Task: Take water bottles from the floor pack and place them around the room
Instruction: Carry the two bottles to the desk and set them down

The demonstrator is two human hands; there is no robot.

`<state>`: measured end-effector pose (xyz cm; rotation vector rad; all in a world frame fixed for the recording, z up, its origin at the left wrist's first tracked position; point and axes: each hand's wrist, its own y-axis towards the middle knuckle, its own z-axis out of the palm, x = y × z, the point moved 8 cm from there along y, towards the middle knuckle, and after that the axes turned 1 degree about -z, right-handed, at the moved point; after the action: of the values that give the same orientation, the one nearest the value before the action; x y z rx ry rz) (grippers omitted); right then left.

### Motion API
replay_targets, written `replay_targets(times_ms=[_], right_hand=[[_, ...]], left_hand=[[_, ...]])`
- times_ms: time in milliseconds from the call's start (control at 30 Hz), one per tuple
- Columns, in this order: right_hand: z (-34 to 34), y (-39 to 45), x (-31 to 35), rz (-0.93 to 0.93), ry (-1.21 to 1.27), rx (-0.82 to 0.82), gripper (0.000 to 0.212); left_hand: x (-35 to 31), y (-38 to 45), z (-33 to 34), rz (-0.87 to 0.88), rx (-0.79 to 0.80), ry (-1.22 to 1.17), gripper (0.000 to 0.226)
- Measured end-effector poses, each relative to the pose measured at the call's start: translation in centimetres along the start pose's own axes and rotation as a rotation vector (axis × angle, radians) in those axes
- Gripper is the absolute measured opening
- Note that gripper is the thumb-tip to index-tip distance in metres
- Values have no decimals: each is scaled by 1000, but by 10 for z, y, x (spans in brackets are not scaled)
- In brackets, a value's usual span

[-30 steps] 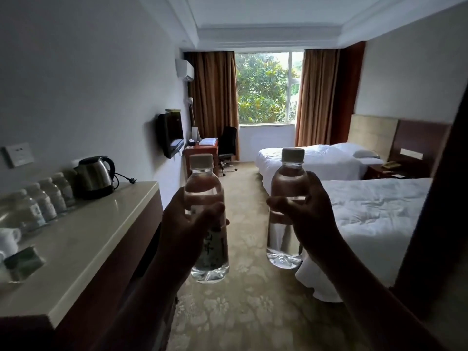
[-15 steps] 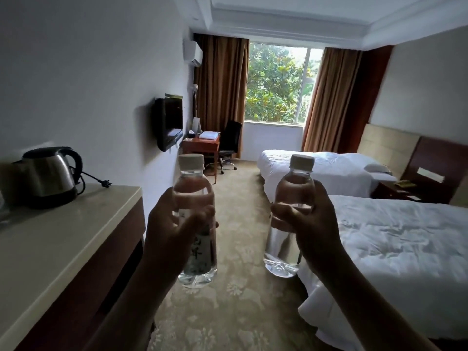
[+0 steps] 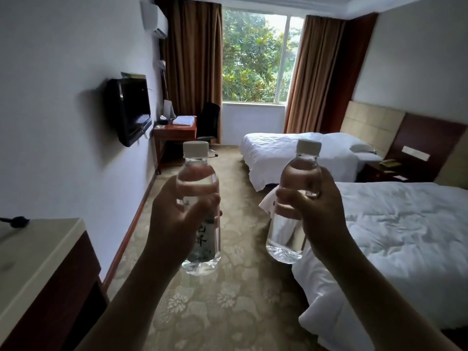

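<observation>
I hold two clear, full water bottles with white caps upright in front of me. My left hand (image 3: 174, 219) grips the labelled left bottle (image 3: 198, 178) around its middle, thumb across the front. My right hand (image 3: 316, 211) grips the right bottle (image 3: 286, 241), which tilts slightly, fingers wrapped round its upper half. Both bottles hang above the patterned carpet between the counter and the near bed. The floor pack is out of view.
A counter (image 3: 33, 254) stands at lower left. A wall TV (image 3: 130, 110) hangs on the left wall; beyond it are a wooden desk (image 3: 174, 130) and black chair (image 3: 209, 121). Two white beds (image 3: 405, 236) fill the right side, a nightstand (image 3: 382, 171) between them. Carpeted aisle runs ahead.
I have moved forward into the room: the kettle has slid out of view on the left and the beds, TV and desk are closer. Both hands still hold their bottles.
</observation>
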<state>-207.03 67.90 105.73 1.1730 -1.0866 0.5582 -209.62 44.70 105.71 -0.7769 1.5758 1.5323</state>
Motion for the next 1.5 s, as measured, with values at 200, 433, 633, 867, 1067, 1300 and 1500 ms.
replay_targets(times_ms=[200,433,633,867,1067,1300,1500], right_hand=[[7,105,-75,3,30,18,53],[22,239,-144,-39,44,54,59],[56,344,-203,-25,65,92,56],[119,478,-279,-49,47,140,52],[162,611,-343,-64,0,109,55],[172,741,-406,-53,-35,48,46],[173,867,-486,-78,-24,40,38]], left_hand=[[66,93,22,-4,-31,42,38],[136,213,46,-18,-57,116,33],[198,306,50,-28,-83,100,28],[297,436,18,-9,-143,201,48],[380,591,14,5,-115,135,45],[476,736,63,-58,-18,-16,51],[556,847,100,-38,-29,36,38]])
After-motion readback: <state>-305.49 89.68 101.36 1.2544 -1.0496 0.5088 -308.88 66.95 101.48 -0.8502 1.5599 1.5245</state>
